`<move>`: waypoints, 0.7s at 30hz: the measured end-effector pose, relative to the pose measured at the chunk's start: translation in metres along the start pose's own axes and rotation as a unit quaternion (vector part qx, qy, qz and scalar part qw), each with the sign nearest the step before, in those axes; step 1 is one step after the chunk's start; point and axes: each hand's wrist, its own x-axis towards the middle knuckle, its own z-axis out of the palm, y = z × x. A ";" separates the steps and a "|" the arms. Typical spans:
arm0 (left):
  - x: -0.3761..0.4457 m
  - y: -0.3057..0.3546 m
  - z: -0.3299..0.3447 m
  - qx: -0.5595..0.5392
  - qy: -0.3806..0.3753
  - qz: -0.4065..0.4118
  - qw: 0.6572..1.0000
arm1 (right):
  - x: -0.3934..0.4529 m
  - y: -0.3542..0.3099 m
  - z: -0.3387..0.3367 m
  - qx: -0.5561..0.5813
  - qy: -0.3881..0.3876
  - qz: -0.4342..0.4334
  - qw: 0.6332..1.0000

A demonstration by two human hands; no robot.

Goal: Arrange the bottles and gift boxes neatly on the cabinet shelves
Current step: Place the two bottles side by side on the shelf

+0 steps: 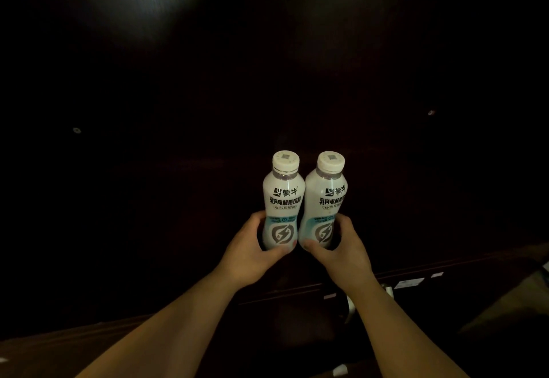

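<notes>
Bottles are seen in the head view just below the centre of the frame: two white drink bottles with white caps, held upright and side by side, their bodies touching or very nearly so. The left bottle [283, 204] is gripped round its lower part by the left hand [252, 251], with the thumb laid across the front near the base and the fingers curled behind. The right bottle [325, 204] is gripped in the same way by the right hand [341, 251], at 3 o'clock from the left one. Printed labels with dark characters and a round grey emblem are turned toward the camera.

Around the bottles a very dark cabinet interior [178, 110] is shown, with a pale patch of reflected light on its wood grain at 11 o'clock. Two small round metal fittings are visible, one fitting [76, 130] at 9 o'clock and another fitting [431, 112] at 2 o'clock from the bottles. Whether the bottles rest on a shelf cannot be told in the darkness.

A dark front edge [416, 272] is seen running at 4 o'clock, with small pale stickers on it. A pale object [350, 309], partly hidden by the right forearm, lies below that edge at 5 o'clock; what it is cannot be told. Nothing is seen standing close to the bottles at 9 o'clock or at 3 o'clock, though much is lost in shadow.
</notes>
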 end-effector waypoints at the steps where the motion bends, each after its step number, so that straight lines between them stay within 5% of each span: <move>1: -0.001 0.000 0.000 0.000 -0.001 0.001 1.000 | 0.000 0.000 0.000 0.002 0.000 -0.003 1.000; 21: -0.046 0.000 0.001 0.013 -0.002 -0.010 1.000 | -0.037 0.007 -0.010 0.027 -0.031 -0.019 0.999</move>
